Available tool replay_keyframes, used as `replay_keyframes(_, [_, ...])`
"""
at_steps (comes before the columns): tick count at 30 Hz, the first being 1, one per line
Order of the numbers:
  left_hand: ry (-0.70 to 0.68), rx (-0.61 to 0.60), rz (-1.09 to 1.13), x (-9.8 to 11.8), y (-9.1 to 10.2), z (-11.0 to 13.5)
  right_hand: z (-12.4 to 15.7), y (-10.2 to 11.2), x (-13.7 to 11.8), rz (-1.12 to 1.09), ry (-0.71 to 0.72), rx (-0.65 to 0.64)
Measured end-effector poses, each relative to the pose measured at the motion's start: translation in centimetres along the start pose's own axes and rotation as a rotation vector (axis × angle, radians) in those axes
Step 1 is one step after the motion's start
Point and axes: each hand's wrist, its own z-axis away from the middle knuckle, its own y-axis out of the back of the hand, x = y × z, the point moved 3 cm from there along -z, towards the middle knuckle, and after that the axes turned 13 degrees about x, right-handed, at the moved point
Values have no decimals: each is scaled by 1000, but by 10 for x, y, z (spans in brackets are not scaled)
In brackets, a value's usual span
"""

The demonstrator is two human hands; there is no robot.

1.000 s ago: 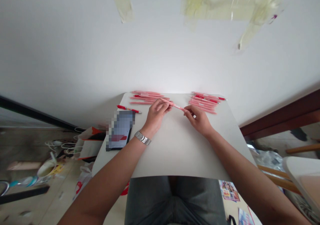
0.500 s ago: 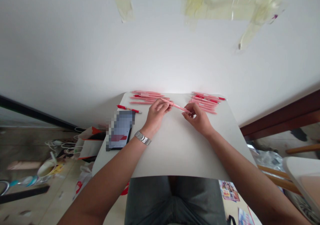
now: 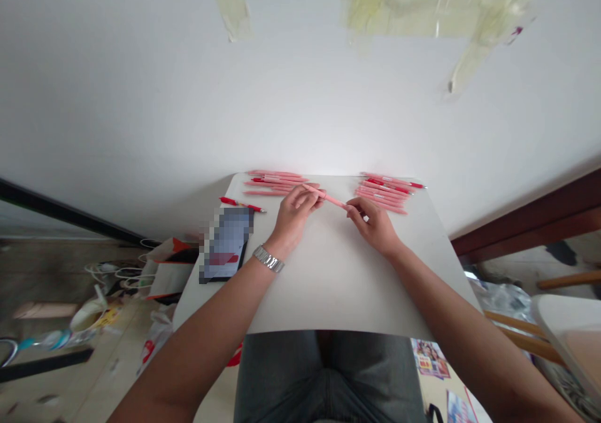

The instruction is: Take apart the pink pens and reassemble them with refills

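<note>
A pink pen [image 3: 334, 201] slants between my two hands above the white table [image 3: 323, 285]. My left hand [image 3: 297, 210] pinches its upper left part, and a metal watch circles that wrist. At the pen's lower right end, the fingertips of my right hand [image 3: 370, 221] are closed on it. Pink pens [image 3: 275, 182] with a red one among them lie in a group beyond my left hand. Another group of pink and red pens [image 3: 382, 193] lies just beyond my right hand.
A phone [image 3: 226, 244], blurred out, lies at the table's left with a red pen [image 3: 241, 205] behind it. The white wall [image 3: 300, 97] with tape strips meets the table's back edge. Bags and cables [image 3: 126, 276] are on the floor at left; a white stool [image 3: 568, 329] stands at right.
My right hand's fingers have shifted slightly and now pinch the pen's tip end more tightly. The left hand and the pen groups look the same.
</note>
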Motion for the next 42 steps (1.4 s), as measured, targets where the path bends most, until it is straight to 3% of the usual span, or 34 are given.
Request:
replay_keyframes(11, [-8,32,-5,2,0,-1,1,-1,4,-50,-7,82])
replay_keyframes(28, [-20,-7,-13,4,-2,2,-1,0,0,-19,1,-2])
replay_keyframes(42, [-38,25,0,6,-2,0,-1,0,-1,-27,11,43])
